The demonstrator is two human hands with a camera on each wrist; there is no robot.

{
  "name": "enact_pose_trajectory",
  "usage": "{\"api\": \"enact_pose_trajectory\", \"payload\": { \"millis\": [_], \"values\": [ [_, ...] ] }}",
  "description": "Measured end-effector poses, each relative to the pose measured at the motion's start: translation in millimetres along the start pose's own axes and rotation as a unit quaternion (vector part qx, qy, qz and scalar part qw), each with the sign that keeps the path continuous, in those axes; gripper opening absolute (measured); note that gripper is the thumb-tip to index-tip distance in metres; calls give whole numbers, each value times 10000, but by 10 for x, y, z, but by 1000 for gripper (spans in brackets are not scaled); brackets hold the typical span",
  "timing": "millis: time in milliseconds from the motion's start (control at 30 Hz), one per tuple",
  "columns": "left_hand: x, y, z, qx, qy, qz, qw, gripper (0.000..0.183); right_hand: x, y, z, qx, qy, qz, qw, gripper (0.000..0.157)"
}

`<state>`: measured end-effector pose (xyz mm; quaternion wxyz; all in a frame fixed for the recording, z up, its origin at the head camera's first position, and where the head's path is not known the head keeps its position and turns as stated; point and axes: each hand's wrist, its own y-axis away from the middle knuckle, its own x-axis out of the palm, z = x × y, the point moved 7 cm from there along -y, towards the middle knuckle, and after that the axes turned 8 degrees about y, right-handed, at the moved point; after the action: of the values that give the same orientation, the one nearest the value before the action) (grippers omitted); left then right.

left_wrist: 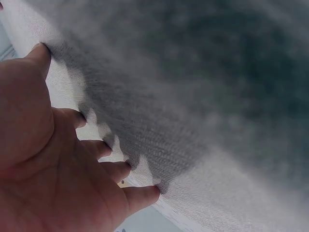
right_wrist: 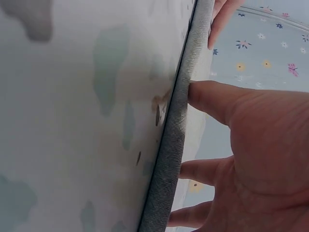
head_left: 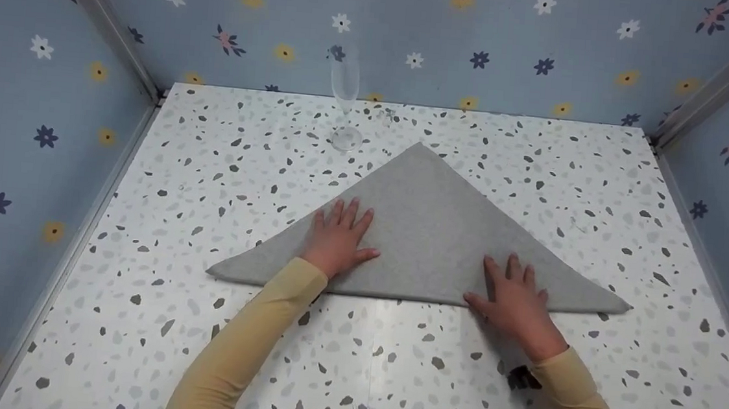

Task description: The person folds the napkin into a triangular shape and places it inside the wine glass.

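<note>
Left forearm point(head_left: 243, 344), sleeved in pale yellow, reaches up from the lower edge of the head view and slants inward. Right forearm point(head_left: 583, 404), sleeved alike, slants inward from the other side. Left hand point(head_left: 337, 240): palm down, fingers straight and fanned, thumb standing out toward the right. Left wrist view shows its palm point(left_wrist: 53, 183) and all five digits, spread apart. Right hand point(head_left: 516, 304): palm down, fingers spread, thumb pointing toward the left. Right wrist view shows its thumb point(right_wrist: 215, 99) and two fingers extended. Hands lie well apart; the left reaches farther forward.
</note>
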<state>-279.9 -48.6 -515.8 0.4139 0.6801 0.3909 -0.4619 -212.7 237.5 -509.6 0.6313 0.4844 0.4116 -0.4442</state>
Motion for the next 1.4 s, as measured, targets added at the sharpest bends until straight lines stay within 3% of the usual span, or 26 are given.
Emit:
{"api": "enact_pose_trajectory", "payload": {
  "millis": [433,667,967,1400],
  "values": [
    [58,88,-61,226,-30,-71,9997,81,-7,121,27,-70,152,-32,9999,85],
    [-66,-94,-35,592,89,-395,9974,79,-36,88,20,36,44,-78,10000,84],
    [-79,-346,43,608,363,-62,9975,80,11,75,12,120,130,46,9998,88],
    [-58,-355,15,731,149,-172,9971,85,44,101,61,158,213,133,9996,95]
  ]
}}
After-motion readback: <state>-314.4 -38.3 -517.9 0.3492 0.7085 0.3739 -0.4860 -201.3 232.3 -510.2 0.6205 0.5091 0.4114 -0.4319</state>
